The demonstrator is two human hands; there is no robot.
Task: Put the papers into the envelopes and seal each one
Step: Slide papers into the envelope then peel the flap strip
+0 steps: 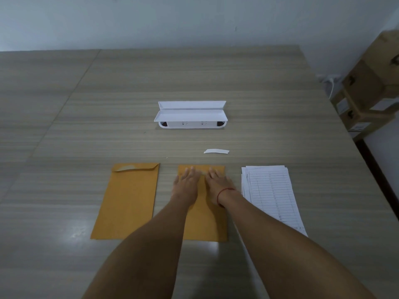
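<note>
Envelope [204, 223] points away lengthwise. Left hand [186, 183] and right hand [218, 182] press flat on its far end, gripping nothing.

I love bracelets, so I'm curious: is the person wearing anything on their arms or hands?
Yes! A thin red string bracelet circles the wrist of the right hand. The left hand and its wrist wear nothing. No sleeves are in view, and no rings or watch show.

left grip [186, 182], right grip [217, 180] press envelope [203, 223]
</note>
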